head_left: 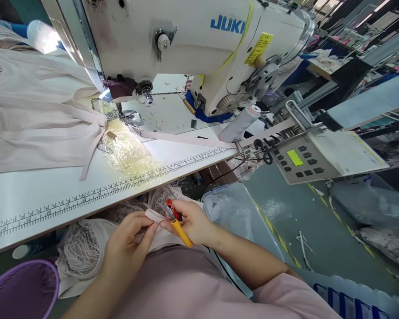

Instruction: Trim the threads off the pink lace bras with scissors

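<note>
My left hand (131, 241) is closed, its thumb and forefinger pinching the end of a pale pink fabric band (154, 215). Close by on the right, my right hand (194, 223) grips small thread snips (181, 232) with a red part and an orange handle, their metal blades beside the band. My right fingertips meet the band too. Both hands are over my lap, below the table edge. Pale lace-trimmed garments (86, 248) hang under and beside them. How the blades sit against the band is too small to tell.
A JUKI sewing machine (173, 40) stands on the white table (46, 190) with a printed ruler edge. Pale garments (36, 128) lie at left. A control box (319, 155) is at right. Below are a purple basket (23, 288) and a clear plastic bin (232, 212).
</note>
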Demonstrator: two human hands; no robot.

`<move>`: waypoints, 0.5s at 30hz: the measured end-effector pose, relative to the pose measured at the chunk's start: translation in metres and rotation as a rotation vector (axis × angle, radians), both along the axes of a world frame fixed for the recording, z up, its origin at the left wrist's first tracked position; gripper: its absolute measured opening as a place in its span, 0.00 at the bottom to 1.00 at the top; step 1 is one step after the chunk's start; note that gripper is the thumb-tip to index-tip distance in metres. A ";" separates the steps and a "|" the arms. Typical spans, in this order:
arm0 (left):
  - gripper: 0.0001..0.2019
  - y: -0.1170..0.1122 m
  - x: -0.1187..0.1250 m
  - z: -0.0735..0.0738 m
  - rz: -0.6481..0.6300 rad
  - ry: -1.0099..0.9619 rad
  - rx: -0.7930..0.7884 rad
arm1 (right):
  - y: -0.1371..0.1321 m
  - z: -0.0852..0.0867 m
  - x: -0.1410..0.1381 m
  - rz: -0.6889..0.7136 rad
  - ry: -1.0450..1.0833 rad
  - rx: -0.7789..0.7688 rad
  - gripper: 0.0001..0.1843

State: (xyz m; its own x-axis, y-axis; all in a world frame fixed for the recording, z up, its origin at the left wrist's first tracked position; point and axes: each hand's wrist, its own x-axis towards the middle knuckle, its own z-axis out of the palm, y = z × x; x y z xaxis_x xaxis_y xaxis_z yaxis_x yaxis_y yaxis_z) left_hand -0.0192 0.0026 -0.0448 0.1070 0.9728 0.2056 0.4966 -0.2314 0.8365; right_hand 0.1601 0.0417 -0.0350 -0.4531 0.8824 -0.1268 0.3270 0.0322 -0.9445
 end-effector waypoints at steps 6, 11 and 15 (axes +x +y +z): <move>0.06 -0.001 0.003 -0.001 0.088 0.020 -0.054 | -0.002 0.005 -0.002 -0.044 0.006 -0.014 0.25; 0.06 -0.001 0.002 -0.006 0.101 0.041 -0.057 | 0.000 0.004 -0.002 -0.056 -0.018 -0.030 0.27; 0.06 -0.001 0.000 -0.009 0.085 0.054 -0.041 | 0.001 0.001 -0.002 0.009 -0.020 -0.031 0.28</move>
State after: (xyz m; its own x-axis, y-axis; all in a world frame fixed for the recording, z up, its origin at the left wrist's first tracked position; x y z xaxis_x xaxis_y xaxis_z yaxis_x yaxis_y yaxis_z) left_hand -0.0192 0.0012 -0.0536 0.0337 0.9863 0.1615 0.5580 -0.1526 0.8157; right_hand 0.1580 0.0427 -0.0338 -0.4580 0.8739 -0.1627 0.3455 0.0064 -0.9384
